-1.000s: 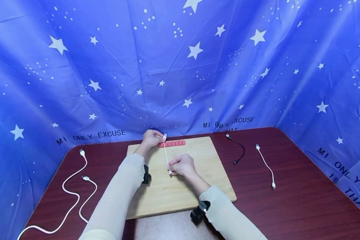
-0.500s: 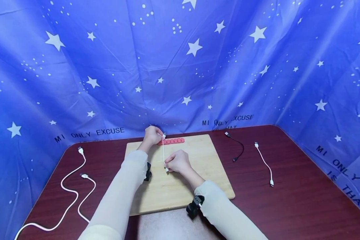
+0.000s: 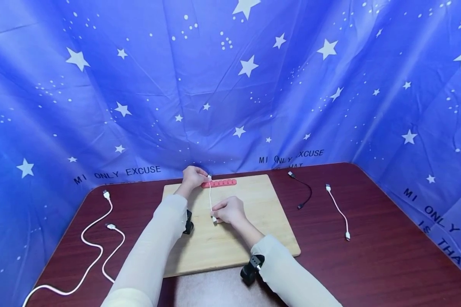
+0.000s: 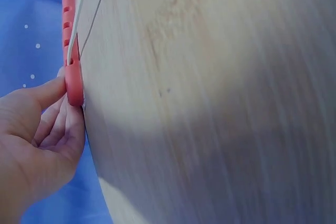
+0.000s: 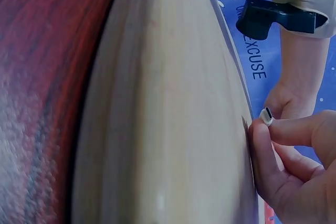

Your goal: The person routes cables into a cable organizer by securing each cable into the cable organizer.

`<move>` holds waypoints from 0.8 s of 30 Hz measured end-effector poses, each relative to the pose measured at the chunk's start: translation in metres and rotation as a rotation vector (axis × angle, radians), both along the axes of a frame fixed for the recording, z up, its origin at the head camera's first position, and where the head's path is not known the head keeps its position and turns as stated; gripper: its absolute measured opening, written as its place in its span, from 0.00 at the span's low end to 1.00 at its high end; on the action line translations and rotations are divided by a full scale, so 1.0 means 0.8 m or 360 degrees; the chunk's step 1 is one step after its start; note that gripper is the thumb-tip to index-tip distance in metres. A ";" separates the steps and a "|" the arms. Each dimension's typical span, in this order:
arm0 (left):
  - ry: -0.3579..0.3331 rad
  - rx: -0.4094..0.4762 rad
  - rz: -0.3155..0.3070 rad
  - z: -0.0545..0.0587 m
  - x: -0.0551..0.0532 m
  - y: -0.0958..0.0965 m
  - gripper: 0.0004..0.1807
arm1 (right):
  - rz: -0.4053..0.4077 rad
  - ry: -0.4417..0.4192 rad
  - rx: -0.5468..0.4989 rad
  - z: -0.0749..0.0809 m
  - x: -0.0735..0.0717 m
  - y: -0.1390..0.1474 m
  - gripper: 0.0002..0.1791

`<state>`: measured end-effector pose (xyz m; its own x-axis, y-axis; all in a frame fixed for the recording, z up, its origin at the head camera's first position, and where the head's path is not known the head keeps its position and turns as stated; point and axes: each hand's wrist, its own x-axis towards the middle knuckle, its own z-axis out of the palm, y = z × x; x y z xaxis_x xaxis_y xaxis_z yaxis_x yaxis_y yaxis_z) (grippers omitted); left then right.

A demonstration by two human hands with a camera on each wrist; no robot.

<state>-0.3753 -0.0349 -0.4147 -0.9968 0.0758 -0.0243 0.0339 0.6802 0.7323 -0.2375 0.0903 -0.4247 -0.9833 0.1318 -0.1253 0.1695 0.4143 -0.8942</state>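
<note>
A short white USB cable (image 3: 210,196) stretches between my two hands over a light wooden board (image 3: 257,226). At the far end my left hand (image 3: 194,176) pinches it by its USB plug, beside a red slotted cable clip (image 3: 223,183). In the left wrist view the cable (image 4: 79,14) meets the clip (image 4: 74,85) at its nearest slot; how deep it sits I cannot tell. The left thumb is against the clip there. My right hand (image 3: 231,209) pinches the near end between thumb and fingers, its small USB-C plug (image 5: 266,116) sticking out.
Two longer white cables (image 3: 100,247) lie on the dark red table (image 3: 388,256) at left. A short black cable (image 3: 310,192) and another short white cable (image 3: 339,211) lie at right. A blue star-printed curtain (image 3: 230,94) hangs behind.
The right hand has shifted slightly left, bringing the cable more upright in the head view. The left hand's plug has come down slightly toward the clip. Both hands keep their hold.
</note>
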 end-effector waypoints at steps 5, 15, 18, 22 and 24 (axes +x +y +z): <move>-0.0023 0.0055 0.0020 -0.003 0.002 0.001 0.10 | 0.0008 -0.0015 -0.0017 -0.001 0.002 0.002 0.05; -0.0006 0.0211 0.0029 -0.004 0.008 0.002 0.10 | 0.0096 -0.0074 -0.0219 0.001 0.005 0.004 0.07; -0.0034 0.0257 0.0016 -0.004 0.007 0.002 0.10 | 0.0116 -0.0087 -0.0258 0.002 0.005 0.006 0.08; -0.0036 0.0238 0.0013 -0.001 0.008 -0.003 0.10 | 0.0137 -0.0091 -0.0285 0.003 0.005 0.009 0.09; -0.0029 0.0204 0.0004 0.002 0.010 -0.006 0.10 | 0.0143 -0.0092 -0.0280 0.004 0.006 0.009 0.11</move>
